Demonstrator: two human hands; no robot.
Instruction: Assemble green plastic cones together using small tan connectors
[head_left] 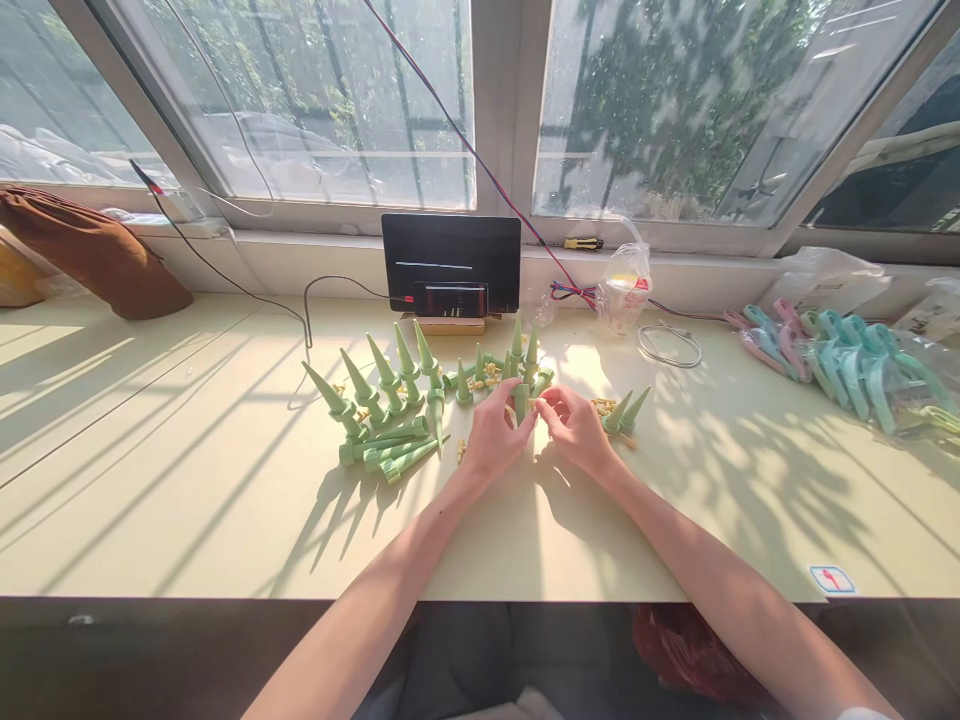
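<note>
My left hand point(491, 435) is closed round a green plastic spike piece point(521, 400), held above the table. At its side my right hand point(576, 428) pinches a small yellow plastic part point(533, 403) against the green piece; whether it is seated in it I cannot tell. To the left stand several green spikes point(388, 377) with collars, points up, and more lie on their sides, such as a spike point(409, 460) at the front. Small yellow parts point(491, 373) lie behind my hands among other green pieces. Right of my right hand are two short green cones point(626, 412) by more yellow parts.
A black tablet point(450, 245) leans on a wooden stand point(450, 325) at the window, with a phone before it. A bagged cup point(624, 290), a coiled cable point(670, 346) and bagged pink and teal plastic items point(862, 360) lie rightward. A brown bag point(97, 255) sits far left.
</note>
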